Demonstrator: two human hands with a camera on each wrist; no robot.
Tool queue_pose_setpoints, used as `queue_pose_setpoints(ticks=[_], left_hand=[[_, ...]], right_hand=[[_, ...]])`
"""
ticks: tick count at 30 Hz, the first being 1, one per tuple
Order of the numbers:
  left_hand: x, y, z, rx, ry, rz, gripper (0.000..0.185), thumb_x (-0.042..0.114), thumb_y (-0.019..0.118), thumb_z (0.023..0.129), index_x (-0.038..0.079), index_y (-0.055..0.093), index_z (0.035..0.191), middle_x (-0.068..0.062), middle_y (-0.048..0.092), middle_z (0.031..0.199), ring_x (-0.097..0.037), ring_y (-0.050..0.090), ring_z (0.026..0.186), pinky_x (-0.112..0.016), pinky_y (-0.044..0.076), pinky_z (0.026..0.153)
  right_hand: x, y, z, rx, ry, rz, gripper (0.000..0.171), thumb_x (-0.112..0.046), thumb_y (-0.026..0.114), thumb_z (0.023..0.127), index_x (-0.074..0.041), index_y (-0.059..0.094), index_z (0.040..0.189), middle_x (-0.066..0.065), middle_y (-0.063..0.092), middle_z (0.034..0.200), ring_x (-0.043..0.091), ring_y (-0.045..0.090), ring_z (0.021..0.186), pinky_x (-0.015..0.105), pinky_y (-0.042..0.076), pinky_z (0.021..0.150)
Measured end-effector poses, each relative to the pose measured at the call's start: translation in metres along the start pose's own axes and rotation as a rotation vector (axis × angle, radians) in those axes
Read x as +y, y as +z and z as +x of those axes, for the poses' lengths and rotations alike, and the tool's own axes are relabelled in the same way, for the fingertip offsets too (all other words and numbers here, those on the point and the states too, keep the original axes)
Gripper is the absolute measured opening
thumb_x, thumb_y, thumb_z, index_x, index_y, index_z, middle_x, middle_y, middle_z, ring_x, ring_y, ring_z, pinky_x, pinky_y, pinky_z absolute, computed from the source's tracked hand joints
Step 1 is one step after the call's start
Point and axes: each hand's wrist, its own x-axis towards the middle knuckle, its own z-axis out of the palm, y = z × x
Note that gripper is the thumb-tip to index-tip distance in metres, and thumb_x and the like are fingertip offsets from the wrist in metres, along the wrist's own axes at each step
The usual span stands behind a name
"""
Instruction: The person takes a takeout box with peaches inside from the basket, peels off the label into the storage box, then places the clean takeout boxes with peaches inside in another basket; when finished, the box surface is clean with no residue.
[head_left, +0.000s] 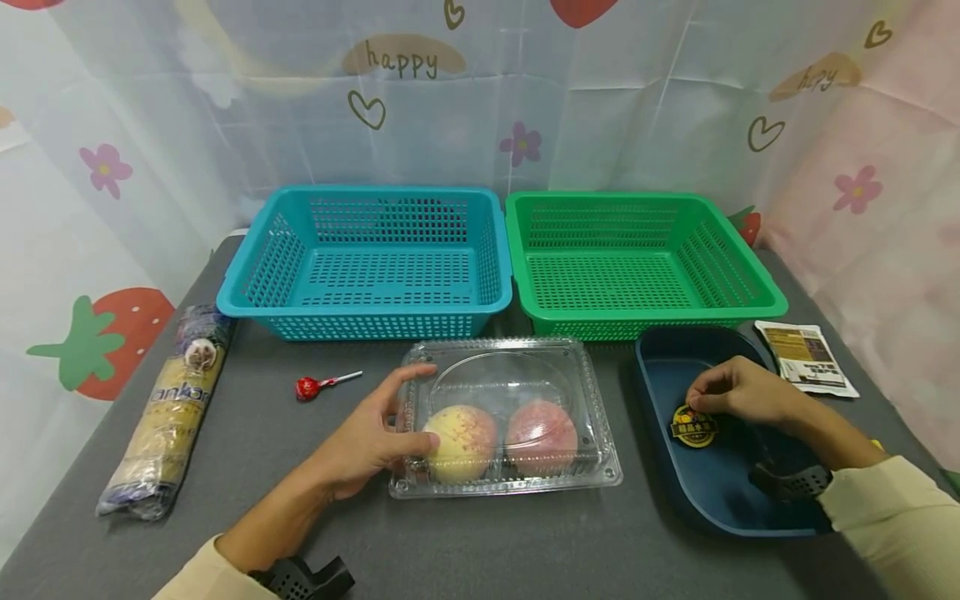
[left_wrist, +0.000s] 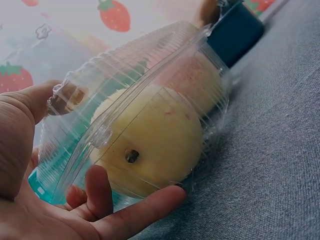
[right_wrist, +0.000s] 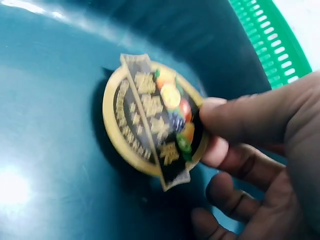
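A clear plastic clamshell box (head_left: 510, 367) sits on the table, its lid down over two peaches, one yellow and pink (head_left: 461, 444) and one pink (head_left: 542, 437). My left hand (head_left: 375, 442) holds the box by its left side, thumb and index finger spread along the edge. In the left wrist view the same hand (left_wrist: 30, 165) frames the box end, beside the yellow peach (left_wrist: 150, 140). Inside a dark blue basin (head_left: 693, 500), my right hand (head_left: 742, 392) pinches a round black-and-gold fruit label (right_wrist: 152, 122) between thumb and index finger.
Behind stand a blue basket (head_left: 375, 323) and a green basket (head_left: 645, 317), side by side. A red lollipop (head_left: 307, 387) and a long pack of noodles (head_left: 168, 417) lie left. A white-and-brown packet (head_left: 806, 358) lies beside the basin.
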Motion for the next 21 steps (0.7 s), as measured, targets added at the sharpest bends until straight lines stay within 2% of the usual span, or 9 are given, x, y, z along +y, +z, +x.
queue_pose_setpoints(ticks=[7, 11, 16, 21], left_hand=[[0.000, 0.000, -0.001, 0.011, -0.006, 0.019, 0.083, 0.009, 0.078, 0.079, 0.026, 0.034, 0.146, -0.031, 0.032, 0.114, -0.023, 0.048, 0.067, -0.031, 0.048, 0.050], [0.000, 0.000, -0.001, 0.013, -0.002, 0.023, 0.082, 0.009, 0.078, 0.079, 0.026, 0.034, 0.146, -0.032, 0.032, 0.115, -0.025, 0.049, 0.069, -0.032, 0.048, 0.051], [-0.001, 0.000, 0.000, 0.011, 0.002, 0.012, 0.083, 0.008, 0.078, 0.079, 0.026, 0.034, 0.146, -0.033, 0.032, 0.117, -0.027, 0.051, 0.073, -0.034, 0.050, 0.052], [-0.001, 0.000, 0.000, 0.008, 0.001, 0.002, 0.083, 0.007, 0.078, 0.079, 0.027, 0.034, 0.146, -0.033, 0.031, 0.118, -0.027, 0.052, 0.074, -0.035, 0.051, 0.053]], right_hand=[[-0.002, 0.004, 0.001, 0.019, -0.017, -0.142, 0.012, -0.010, 0.063, 0.093, -0.003, 0.073, 0.090, -0.002, 0.067, 0.080, 0.008, 0.057, 0.070, 0.027, 0.048, 0.061], [-0.003, 0.006, 0.000, 0.044, -0.024, -0.230, 0.013, -0.011, 0.065, 0.092, -0.003, 0.075, 0.093, -0.001, 0.070, 0.085, 0.009, 0.063, 0.076, 0.028, 0.051, 0.065], [-0.009, 0.007, -0.003, 0.120, -0.013, -0.341, 0.016, -0.012, 0.066, 0.092, -0.003, 0.075, 0.100, 0.003, 0.071, 0.093, 0.016, 0.066, 0.084, 0.031, 0.052, 0.069], [-0.024, 0.003, -0.009, 0.188, -0.043, -0.346, 0.021, -0.014, 0.065, 0.093, 0.000, 0.071, 0.108, 0.006, 0.070, 0.097, 0.019, 0.065, 0.085, 0.033, 0.052, 0.068]])
